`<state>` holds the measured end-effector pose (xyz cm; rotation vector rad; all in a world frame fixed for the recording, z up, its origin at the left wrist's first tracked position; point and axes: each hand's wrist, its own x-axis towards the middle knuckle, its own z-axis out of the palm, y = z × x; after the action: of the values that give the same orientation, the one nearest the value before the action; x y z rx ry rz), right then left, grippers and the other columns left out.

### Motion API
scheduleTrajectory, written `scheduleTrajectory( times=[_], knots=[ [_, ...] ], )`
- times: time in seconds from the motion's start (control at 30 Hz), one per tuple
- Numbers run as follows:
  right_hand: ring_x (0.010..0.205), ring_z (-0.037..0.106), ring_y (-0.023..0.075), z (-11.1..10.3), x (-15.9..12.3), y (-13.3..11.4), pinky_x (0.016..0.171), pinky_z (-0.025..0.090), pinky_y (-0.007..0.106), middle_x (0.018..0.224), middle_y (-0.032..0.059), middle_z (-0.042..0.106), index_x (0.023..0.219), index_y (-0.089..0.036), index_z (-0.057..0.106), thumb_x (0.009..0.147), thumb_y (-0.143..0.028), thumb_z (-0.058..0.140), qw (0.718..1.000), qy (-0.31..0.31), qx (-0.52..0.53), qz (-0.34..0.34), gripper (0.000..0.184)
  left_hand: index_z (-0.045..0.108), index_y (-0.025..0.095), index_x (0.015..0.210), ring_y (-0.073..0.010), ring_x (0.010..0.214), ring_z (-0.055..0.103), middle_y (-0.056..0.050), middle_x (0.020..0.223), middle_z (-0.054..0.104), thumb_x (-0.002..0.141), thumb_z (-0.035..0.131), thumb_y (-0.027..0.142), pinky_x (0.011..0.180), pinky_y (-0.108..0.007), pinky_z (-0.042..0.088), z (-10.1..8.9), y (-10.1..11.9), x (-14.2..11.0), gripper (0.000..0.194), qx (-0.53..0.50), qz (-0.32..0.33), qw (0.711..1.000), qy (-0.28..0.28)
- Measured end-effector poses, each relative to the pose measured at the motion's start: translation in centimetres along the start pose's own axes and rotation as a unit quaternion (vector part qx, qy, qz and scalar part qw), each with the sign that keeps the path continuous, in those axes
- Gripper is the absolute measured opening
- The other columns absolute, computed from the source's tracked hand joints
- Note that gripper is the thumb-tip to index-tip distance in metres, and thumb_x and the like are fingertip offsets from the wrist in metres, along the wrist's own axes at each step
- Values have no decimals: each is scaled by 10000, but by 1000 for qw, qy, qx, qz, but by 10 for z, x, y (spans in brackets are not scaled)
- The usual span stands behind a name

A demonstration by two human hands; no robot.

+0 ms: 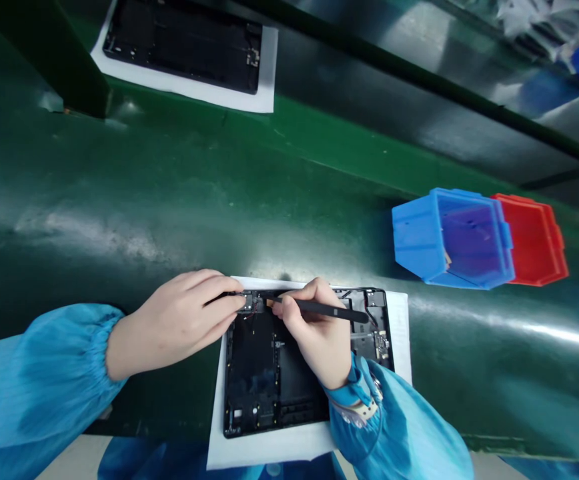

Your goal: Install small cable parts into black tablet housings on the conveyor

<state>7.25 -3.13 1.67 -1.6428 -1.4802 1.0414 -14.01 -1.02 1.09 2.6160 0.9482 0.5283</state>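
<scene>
A black tablet housing (pixel 254 373) with its inner parts exposed lies in front of me on a white foam sheet (pixel 399 333). My left hand (pixel 184 320) is closed at the housing's upper left corner, its fingertips on a small dark part (pixel 249 303) with thin wires beside it. The left thumb is mostly hidden. Black tweezers (pixel 339 311) are pinched in my right hand (pixel 319 333), which lies over the upper middle of the housing. Their tip points left, close to that small part; whether it grips anything is too small to tell.
A blue bin (pixel 419 240) and a red bin (pixel 539 240) stand to the right on the green bench (pixel 194 193). Another tablet housing (pixel 184 43) rests on a white sheet at the back left, near a dark green post (pixel 54 60). A raised shelf edge crosses the back.
</scene>
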Motion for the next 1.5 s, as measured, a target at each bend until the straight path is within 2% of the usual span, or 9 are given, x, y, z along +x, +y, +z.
scheduleTrajectory(
  times=[0.37,0.6,0.77,1.0,1.2,1.3,1.5],
  knots=[
    [499,554,121,-1,1,-2,467,414,240,568,-20,596,659,-198,546,774,-230,597,1000,2,-26,-10,130,632,185,989,-209,971,579,-59,1026,629,853,503,169,856,-380,509,0,0,0,188,19,5,1000,-14],
    [510,556,115,0,0,-1,467,421,226,564,-28,590,677,-199,551,781,-210,596,999,4,-33,-28,113,607,186,1023,-219,970,562,-56,1038,611,864,485,168,825,-374,503,0,1,0,201,38,6,999,-27],
    [508,561,115,-1,1,-2,461,425,223,568,-30,591,683,-204,540,775,-211,603,998,-1,-42,-36,112,558,208,1159,-244,955,551,-70,1070,599,860,450,152,770,-383,495,2,6,1,323,92,11,994,-49],
    [549,595,139,-7,2,1,507,472,255,595,-7,600,706,-197,548,810,-263,579,999,-18,-24,-18,127,525,131,1226,-251,934,536,-103,1083,596,834,457,122,688,-357,474,6,17,0,398,174,32,983,-55],
    [578,628,145,-11,3,4,534,509,266,624,-1,612,716,-199,510,838,-299,567,998,-2,56,17,168,543,151,1201,-245,959,539,-94,1091,598,830,471,137,742,-363,472,5,17,2,379,168,22,985,-46],
    [595,634,152,-12,3,6,551,513,279,640,2,619,726,-200,522,828,-293,589,998,-5,54,21,154,552,145,1187,-244,978,543,-89,1084,605,841,460,135,764,-363,475,5,17,3,358,160,17,986,-39],
    [595,634,160,-12,1,7,548,512,290,635,7,620,697,-203,532,819,-281,602,999,6,37,22,161,526,121,1225,-230,1086,522,-91,1224,566,874,386,98,839,-331,468,6,16,-1,379,124,43,991,-31]
  ],
)
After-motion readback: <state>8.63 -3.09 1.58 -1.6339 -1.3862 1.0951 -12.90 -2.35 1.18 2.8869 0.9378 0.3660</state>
